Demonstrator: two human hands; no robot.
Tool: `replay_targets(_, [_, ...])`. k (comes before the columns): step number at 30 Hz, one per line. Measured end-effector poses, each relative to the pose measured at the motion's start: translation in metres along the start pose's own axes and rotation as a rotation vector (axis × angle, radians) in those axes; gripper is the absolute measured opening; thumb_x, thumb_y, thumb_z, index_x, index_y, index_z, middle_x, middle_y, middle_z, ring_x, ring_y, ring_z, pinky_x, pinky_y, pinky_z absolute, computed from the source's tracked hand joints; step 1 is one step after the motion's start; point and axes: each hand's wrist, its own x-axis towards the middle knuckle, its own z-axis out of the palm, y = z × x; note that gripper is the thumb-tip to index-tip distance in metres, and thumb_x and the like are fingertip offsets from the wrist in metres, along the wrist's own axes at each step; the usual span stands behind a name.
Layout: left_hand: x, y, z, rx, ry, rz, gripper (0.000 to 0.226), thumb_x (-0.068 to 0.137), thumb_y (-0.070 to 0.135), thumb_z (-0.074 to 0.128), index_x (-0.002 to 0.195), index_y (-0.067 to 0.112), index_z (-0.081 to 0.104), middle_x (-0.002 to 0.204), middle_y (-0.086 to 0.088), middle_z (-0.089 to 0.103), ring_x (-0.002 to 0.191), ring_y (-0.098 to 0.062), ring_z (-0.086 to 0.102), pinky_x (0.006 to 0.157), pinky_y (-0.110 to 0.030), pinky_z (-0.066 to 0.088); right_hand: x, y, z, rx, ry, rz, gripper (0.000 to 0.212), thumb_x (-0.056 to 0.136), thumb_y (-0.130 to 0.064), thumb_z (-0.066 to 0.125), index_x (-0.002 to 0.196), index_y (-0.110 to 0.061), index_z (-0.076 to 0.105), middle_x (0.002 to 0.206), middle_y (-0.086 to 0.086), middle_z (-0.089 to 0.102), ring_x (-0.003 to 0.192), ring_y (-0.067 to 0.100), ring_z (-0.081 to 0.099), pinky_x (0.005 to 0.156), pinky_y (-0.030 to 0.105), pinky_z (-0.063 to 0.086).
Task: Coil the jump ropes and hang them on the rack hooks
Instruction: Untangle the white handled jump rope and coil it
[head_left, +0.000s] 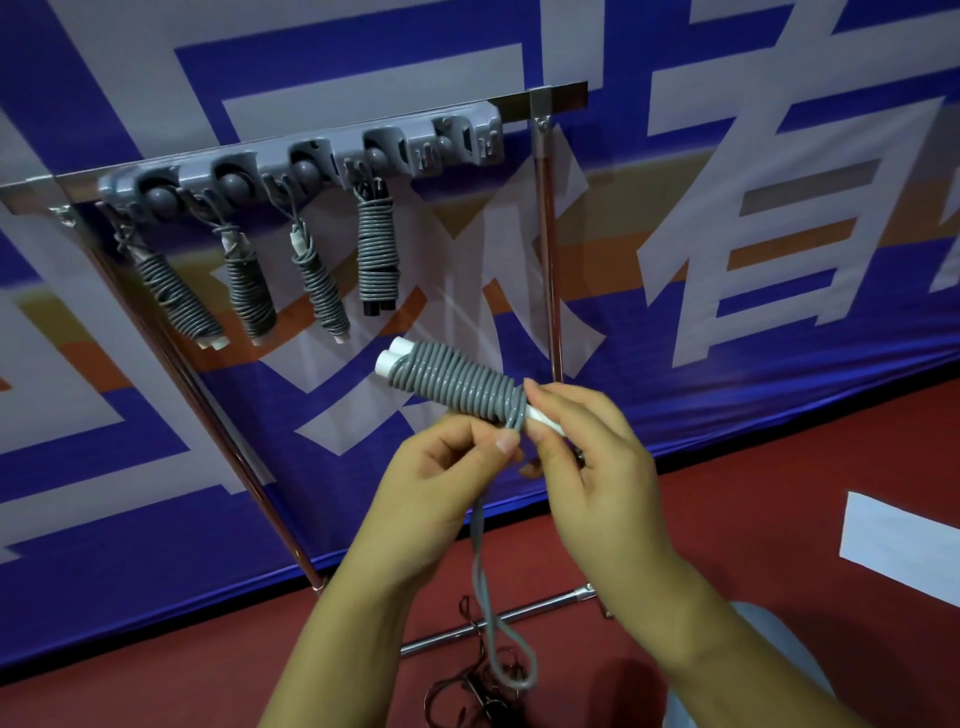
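Observation:
I hold a grey jump rope wound tightly round its two white handles, in front of me below the rack. My left hand pinches the cord at the near end of the coil. My right hand grips the white handle ends there. A loose loop of the cord hangs down from my hands. The grey hook rack is fixed to a metal bar above. Several coiled grey ropes hang from its left hooks. The rightmost hook is bare.
The rack stands on a chrome frame with an upright post and a foot bar on the red floor. A blue and white banner hangs behind. A dark tangle of rope lies on the floor below my hands.

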Motion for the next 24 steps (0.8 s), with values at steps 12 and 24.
replay_targets(12, [-0.005, -0.002, -0.008, 0.161, -0.016, 0.078, 0.007, 0.071, 0.035, 0.069, 0.069, 0.028, 0.066, 0.087, -0.007, 0.064, 0.087, -0.016, 0.064, 0.080, -0.025, 0.051, -0.004, -0.012, -0.007, 0.197, -0.137, 0.282, 0.034, 0.088, -0.011, 0.061, 0.107, -0.039, 0.061, 0.108, -0.022, 0.065, 0.078, -0.003, 0.064, 0.070, 0.010, 0.048])
replay_targets(24, [-0.006, 0.000, -0.006, 0.042, 0.122, -0.118, 0.042, 0.058, 0.018, 0.089, 0.068, 0.008, 0.049, 0.056, 0.001, 0.057, 0.048, -0.007, 0.051, 0.048, -0.018, 0.042, -0.009, -0.028, 0.002, 0.657, -0.035, 0.779, 0.019, 0.094, -0.010, 0.052, 0.094, -0.003, 0.070, 0.070, 0.011, 0.064, 0.055, 0.009, 0.054, 0.040, 0.016, 0.037])
